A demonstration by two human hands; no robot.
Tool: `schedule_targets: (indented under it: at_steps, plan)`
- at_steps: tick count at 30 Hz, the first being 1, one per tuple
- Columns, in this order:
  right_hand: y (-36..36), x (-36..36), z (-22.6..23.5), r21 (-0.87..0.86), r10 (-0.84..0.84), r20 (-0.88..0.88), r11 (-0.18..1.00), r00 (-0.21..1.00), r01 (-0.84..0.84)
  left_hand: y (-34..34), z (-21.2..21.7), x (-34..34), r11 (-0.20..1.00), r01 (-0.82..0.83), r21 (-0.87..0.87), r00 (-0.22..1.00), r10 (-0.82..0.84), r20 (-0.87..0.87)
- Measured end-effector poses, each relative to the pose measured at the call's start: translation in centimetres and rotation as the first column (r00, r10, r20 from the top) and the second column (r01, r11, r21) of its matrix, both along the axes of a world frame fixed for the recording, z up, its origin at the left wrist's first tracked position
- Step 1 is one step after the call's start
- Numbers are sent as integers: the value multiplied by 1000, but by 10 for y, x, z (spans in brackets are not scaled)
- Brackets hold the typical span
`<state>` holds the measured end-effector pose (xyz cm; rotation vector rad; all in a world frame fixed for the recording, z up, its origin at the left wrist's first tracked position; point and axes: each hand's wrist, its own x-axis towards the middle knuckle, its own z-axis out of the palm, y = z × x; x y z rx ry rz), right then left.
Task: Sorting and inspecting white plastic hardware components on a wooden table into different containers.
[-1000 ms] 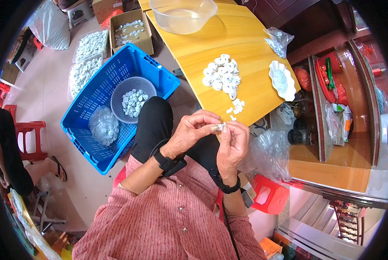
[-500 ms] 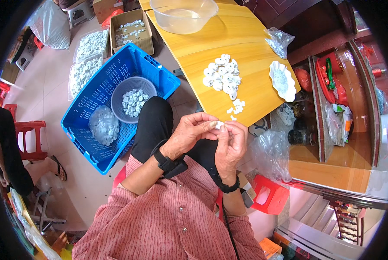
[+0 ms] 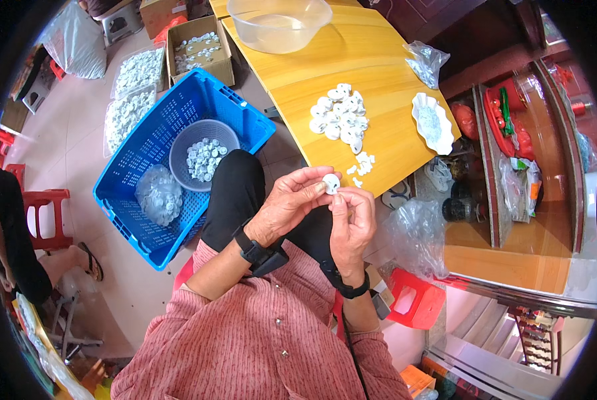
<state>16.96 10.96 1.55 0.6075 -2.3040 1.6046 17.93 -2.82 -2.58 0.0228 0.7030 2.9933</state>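
Observation:
My left hand (image 3: 290,207) and my right hand (image 3: 352,223) meet over my lap and together pinch a small white round plastic part (image 3: 331,183). Just beyond them, at the yellow wooden table's (image 3: 392,143) near edge, lie a few tiny white pieces (image 3: 360,170). Farther in sits a pile of white round parts (image 3: 339,117). A white scalloped dish (image 3: 432,123) rests at the table's right edge.
A blue crate (image 3: 128,173) on the floor to my left holds a grey bowl of white parts (image 3: 204,155) and a clear bag (image 3: 158,195). A clear plastic tub (image 3: 278,23) stands at the table's far end. Red stools (image 3: 415,301) and a seated person's leg (image 3: 18,247) flank me.
My hands have shifted slightly, and the white part now shows more plainly between the fingertips. Everything else stays where it was.

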Motion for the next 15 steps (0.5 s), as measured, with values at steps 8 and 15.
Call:
schedule_targets:
  at_steps: [8, 15]
  plan:
    - [5, -5, 9, 221, -66, -158, 970, 985, 100, 2, -2, 0, 1000, 10, 17, 1000, -10, -24]
    - [4, -6, 12, 219, -57, -135, 972, 989, 86, 1, 0, 1, 1000, 12, 4, 999, -11, -34]
